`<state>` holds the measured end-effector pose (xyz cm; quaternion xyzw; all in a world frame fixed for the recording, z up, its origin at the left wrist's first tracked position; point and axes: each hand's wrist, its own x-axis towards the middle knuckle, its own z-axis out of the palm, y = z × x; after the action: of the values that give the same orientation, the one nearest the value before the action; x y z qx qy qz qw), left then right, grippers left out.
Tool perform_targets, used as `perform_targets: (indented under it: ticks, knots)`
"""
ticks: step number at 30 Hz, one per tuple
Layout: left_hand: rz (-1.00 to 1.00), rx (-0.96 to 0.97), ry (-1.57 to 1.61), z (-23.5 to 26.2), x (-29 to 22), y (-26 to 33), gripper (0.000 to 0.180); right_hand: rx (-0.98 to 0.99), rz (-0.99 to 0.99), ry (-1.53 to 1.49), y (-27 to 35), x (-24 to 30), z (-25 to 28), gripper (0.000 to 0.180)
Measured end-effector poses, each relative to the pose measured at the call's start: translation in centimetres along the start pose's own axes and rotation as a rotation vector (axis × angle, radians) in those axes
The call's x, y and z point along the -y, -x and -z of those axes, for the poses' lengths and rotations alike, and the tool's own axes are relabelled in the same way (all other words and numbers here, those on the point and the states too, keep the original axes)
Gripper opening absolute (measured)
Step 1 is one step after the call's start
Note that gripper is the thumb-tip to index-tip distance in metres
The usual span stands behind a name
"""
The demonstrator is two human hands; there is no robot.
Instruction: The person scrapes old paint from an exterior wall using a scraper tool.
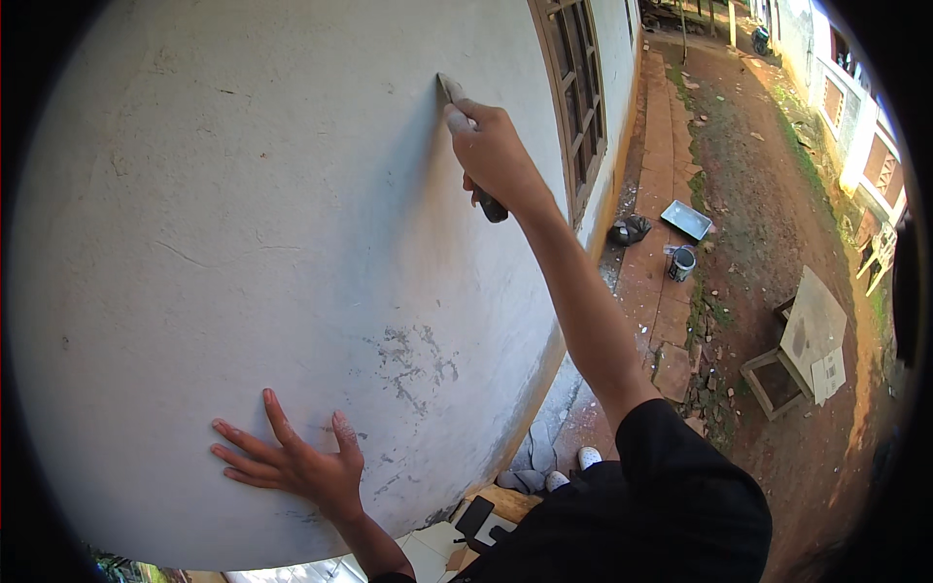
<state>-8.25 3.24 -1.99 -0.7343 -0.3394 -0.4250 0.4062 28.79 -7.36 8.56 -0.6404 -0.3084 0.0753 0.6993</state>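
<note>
My right hand [491, 155] is closed around a scraper [446, 87] with a dark handle whose end sticks out below my fist. The scraper's blade tip meets the white plastered wall [262, 185], to the left of a brown-framed window. Lower on the same wall my left hand [301, 462] lies with fingers spread, holding nothing. Whitish dust coats some fingertips of both hands. Up and to the right of my left hand, a rough grey patch [418, 364] shows where the surface is flaked. Thin cracks run across the wall's left part.
The barred window [580, 87] is set in the wall on the right. Along the tiled ledge stand a black plastic bag [630, 230], a pale blue tray [686, 221] and a bucket [681, 262]. A wooden table-like piece [812, 335] sits on the dirt path. Grey slippers [541, 447] lie near my feet.
</note>
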Motion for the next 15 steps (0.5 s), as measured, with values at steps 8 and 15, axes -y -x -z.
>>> perform_targets:
  ticks: [8, 15]
  knots:
    - [-0.018, 0.009, 0.01, 0.0, -0.4, -0.5, 0.085, -0.117, 0.108, -0.078, -8.0, 0.2, 4.4, 0.05]
    - [-0.033, -0.013, -0.031, 0.5, -0.4, -0.8, 0.086, 0.012, 0.028, -0.016, -0.6, -3.6, 1.0, 0.05]
